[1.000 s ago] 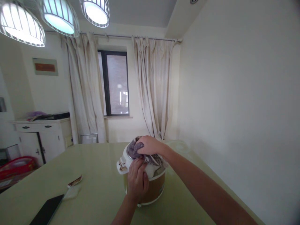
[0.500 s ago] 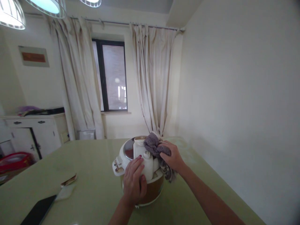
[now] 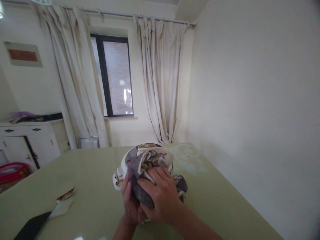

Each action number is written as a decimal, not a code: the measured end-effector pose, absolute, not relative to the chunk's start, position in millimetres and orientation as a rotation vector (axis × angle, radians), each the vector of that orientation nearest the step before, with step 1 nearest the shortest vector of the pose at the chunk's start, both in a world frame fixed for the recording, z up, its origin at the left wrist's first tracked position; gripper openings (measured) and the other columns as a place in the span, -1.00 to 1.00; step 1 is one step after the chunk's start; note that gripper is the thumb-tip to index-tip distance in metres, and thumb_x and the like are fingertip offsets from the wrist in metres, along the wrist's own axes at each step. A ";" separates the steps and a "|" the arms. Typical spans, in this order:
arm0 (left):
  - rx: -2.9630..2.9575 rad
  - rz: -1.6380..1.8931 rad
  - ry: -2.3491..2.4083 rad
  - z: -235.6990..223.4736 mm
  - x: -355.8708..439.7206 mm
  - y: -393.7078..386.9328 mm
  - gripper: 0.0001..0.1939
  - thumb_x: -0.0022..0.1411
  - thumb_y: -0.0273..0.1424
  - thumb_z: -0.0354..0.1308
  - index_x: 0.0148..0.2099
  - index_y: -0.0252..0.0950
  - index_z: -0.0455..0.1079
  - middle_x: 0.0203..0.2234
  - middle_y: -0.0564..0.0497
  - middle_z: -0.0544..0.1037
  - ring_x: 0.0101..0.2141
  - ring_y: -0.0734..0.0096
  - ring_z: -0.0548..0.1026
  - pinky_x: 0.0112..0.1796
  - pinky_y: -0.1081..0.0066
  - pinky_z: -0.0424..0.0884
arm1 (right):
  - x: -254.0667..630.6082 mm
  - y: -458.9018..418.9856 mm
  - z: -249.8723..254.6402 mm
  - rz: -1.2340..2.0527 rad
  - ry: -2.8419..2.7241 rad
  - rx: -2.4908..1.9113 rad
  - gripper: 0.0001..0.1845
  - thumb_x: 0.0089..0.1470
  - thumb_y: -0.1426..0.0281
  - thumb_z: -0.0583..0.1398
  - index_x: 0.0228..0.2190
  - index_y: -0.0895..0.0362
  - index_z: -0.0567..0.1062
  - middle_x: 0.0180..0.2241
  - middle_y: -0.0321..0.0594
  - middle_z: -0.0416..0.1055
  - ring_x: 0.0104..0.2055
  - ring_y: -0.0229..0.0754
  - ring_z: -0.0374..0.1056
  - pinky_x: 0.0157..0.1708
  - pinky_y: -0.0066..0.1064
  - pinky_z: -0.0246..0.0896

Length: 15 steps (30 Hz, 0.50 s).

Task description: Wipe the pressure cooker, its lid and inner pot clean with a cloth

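Observation:
A bunched grey and white patterned cloth [image 3: 142, 191] is gripped between both my hands. My right hand [image 3: 161, 191] presses on it from the right, fingers curled over the folds. On the other side, my left hand [image 3: 130, 201] cups the cloth, its fingers partly hidden behind it. Behind and below the cloth stands a white rice cooker [image 3: 125, 163] with a silvery lid; most of its body is covered by my hands and the cloth. A loose end of the cloth hangs to the right of my right hand.
The cooker stands on a glossy green table [image 3: 92, 186]. To the left lie a dark phone-like slab [image 3: 33, 226] and a small brown-and-white item [image 3: 65, 194]. A white cabinet [image 3: 45, 143] and a red basket [image 3: 13, 171] are further left. The wall [image 3: 250, 116] runs along the right.
My right hand has brought the cloth from the cooker's right side leftward and nearer. My left hand has left the cooker's top and now holds the cloth too. The view has shifted slightly.

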State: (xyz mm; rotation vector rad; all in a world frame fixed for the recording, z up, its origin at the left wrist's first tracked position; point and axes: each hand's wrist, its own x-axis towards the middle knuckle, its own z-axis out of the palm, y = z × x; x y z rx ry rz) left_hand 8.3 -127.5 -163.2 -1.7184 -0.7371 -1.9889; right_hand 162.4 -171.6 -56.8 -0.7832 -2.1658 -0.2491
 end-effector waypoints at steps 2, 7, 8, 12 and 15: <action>-1.662 -2.011 -0.740 -162.4 8.1 -127.5 -0.28 0.47 0.01 -0.17 0.53 -0.18 0.03 0.48 -0.15 0.14 0.41 -0.04 0.19 0.34 -0.18 0.16 | 162.8 -167.8 -45.0 -0.215 -2.314 -0.725 -0.45 0.03 0.08 0.34 0.05 -0.07 0.51 -0.02 -0.15 0.45 0.04 0.07 0.32 0.19 -0.01 0.14; -1.692 -1.969 -0.772 -163.3 4.0 -128.9 -0.32 0.48 -0.20 -0.05 0.54 -0.22 -0.03 0.49 -0.24 0.08 0.41 -0.07 0.18 0.29 -0.18 0.25 | 193.8 -152.7 -64.1 -0.143 -2.269 -0.511 -0.45 0.07 0.08 0.32 0.09 -0.06 0.51 0.08 -0.13 0.44 0.09 0.04 0.35 0.18 -0.11 0.20; -1.757 -1.912 -0.790 -162.9 2.4 -129.9 -0.31 0.47 -0.27 -0.03 0.55 -0.25 -0.05 0.48 -0.27 0.11 0.40 -0.06 0.21 0.26 -0.14 0.31 | 201.6 -149.2 -73.7 -0.096 -2.168 -0.523 -0.47 0.08 0.12 0.31 0.08 -0.06 0.51 0.09 -0.12 0.44 0.10 0.04 0.36 0.17 -0.13 0.23; -1.971 -1.544 -0.816 -157.0 -3.3 -134.7 -0.38 0.41 -0.49 -0.04 0.47 -0.31 0.17 0.30 -0.28 0.40 0.31 -0.04 0.35 0.22 -0.06 0.37 | 223.2 -132.0 -98.6 0.124 -1.700 -0.807 -0.61 0.15 0.34 0.23 0.03 -0.04 0.54 0.01 -0.14 0.50 0.09 -0.02 0.41 0.12 -0.22 0.31; -1.955 -1.524 -0.799 -153.5 -3.0 -136.3 -0.41 0.38 -0.54 -0.05 0.41 -0.32 0.27 0.26 -0.28 0.44 0.30 -0.07 0.36 0.23 -0.08 0.36 | 230.7 -113.3 -88.1 0.182 -1.554 -0.988 -0.69 0.18 0.36 0.20 -0.04 0.00 0.58 -0.06 -0.14 0.55 0.06 -0.01 0.44 0.14 -0.17 0.32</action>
